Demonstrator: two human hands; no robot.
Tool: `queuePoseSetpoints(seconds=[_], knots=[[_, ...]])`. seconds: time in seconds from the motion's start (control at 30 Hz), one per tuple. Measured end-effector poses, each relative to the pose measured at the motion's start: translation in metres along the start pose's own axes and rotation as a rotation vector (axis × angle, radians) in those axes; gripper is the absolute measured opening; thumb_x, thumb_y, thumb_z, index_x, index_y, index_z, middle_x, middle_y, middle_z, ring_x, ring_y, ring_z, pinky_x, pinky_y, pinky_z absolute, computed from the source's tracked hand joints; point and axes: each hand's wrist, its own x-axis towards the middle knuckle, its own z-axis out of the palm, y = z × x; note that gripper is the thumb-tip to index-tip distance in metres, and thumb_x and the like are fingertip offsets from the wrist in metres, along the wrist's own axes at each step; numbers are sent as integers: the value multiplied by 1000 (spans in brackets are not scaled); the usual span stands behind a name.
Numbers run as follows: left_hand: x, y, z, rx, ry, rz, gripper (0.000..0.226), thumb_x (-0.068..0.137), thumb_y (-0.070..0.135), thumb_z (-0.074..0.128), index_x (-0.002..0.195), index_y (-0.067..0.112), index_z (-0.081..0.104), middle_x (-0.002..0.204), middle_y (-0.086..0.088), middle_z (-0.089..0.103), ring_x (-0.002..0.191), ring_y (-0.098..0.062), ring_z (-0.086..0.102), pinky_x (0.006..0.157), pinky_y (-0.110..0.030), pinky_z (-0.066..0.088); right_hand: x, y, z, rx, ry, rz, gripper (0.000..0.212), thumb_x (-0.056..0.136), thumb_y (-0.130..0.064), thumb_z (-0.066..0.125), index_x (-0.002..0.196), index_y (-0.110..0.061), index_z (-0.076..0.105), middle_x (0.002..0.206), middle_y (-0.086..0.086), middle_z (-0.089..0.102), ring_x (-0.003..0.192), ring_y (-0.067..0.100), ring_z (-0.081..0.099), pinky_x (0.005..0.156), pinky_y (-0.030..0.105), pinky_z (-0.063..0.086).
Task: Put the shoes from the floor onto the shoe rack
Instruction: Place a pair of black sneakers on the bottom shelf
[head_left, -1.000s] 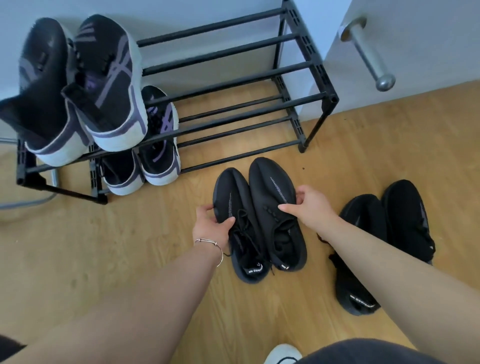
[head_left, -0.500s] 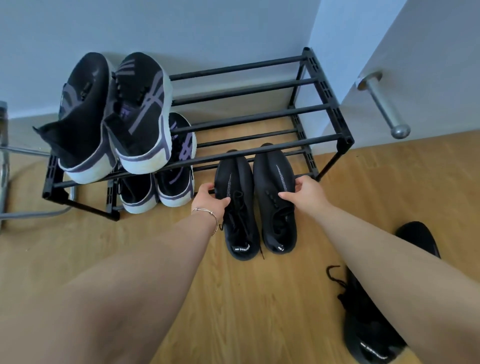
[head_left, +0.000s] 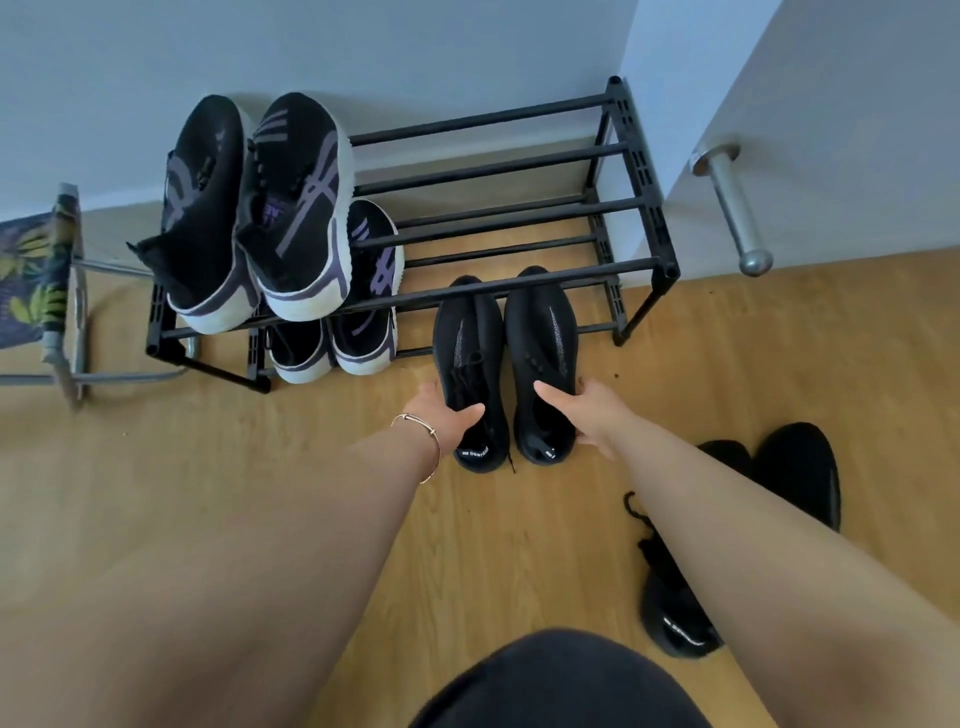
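Observation:
A black two-tier shoe rack (head_left: 644, 208) stands against the wall. Two plain black shoes lie side by side with their toes pushed under the rack's top bars onto the lower tier and their heels sticking out over the floor. My left hand (head_left: 441, 415) grips the heel end of the left black shoe (head_left: 470, 338), thumb over its opening. My right hand (head_left: 592, 415) grips the right black shoe (head_left: 543, 332) the same way. Another black pair (head_left: 800, 478) lies on the wooden floor to the right, partly hidden behind my right forearm.
Black-and-purple sneakers (head_left: 296, 208) fill the left of the top tier, and a second such pair (head_left: 371, 291) sits below them. A door with a metal handle (head_left: 732, 208) is at the right. A metal-framed chair (head_left: 47, 291) stands at the left.
Both hands carried the black pair from the floor forward to the rack and slid the toes in under the top tier. My hands have shifted back toward the heels.

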Motion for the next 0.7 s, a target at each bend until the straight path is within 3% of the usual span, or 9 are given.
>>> queuePoseSetpoints(seconds=[0.1,0.2,0.3,0.37,0.47,0.53,0.6,0.7], knots=[[-3,-12,2,12,24,-32,98,85,46,75,161,26,17,145,-6,54,111,-28,61,82,-34,47,0,13,10,-152,-33,-26,83,74,-51,83,143,-19,50,139,2,60,126,25,56,107,45,47],[10,-21,7,45,-32,-49,103,81,46,79,160,20,18,132,-1,57,99,-21,57,73,-28,43,10,12,9,-197,-22,-65,85,73,-43,87,144,-18,48,140,2,60,125,23,56,106,41,47],[20,-44,23,67,-119,2,94,74,42,85,150,21,34,108,19,56,84,-3,56,64,-20,46,15,26,1,-280,-75,-139,94,69,-54,85,147,-24,42,135,-9,57,120,15,54,92,29,45],[25,-59,34,40,-125,38,97,69,37,88,149,25,35,120,11,62,100,-9,64,82,-30,58,10,41,-5,-323,-116,-181,109,62,-61,84,152,-30,30,134,-16,50,122,10,49,90,24,41],[27,-65,40,131,-87,63,113,69,34,89,158,24,19,145,-4,50,123,-25,59,95,-37,55,8,64,-2,-340,-98,-231,120,62,-55,86,156,-38,15,146,-15,40,131,9,42,104,31,40],[30,-66,45,155,-34,89,113,72,33,88,159,21,17,151,-6,43,129,-26,54,102,-38,52,10,72,5,-342,-5,-287,112,67,-45,86,156,-35,18,148,-10,42,133,13,43,110,37,41],[32,-67,49,119,10,107,109,73,32,88,158,20,21,150,-6,45,130,-26,55,106,-42,50,12,74,11,-304,78,-328,96,72,-40,84,150,-37,29,138,-11,50,126,12,50,106,37,46],[37,-67,51,66,57,111,105,71,34,89,155,23,27,139,-4,53,122,-24,59,101,-42,53,16,73,15,-241,139,-351,85,76,-36,82,147,-37,36,128,-14,56,118,10,55,100,36,50]])
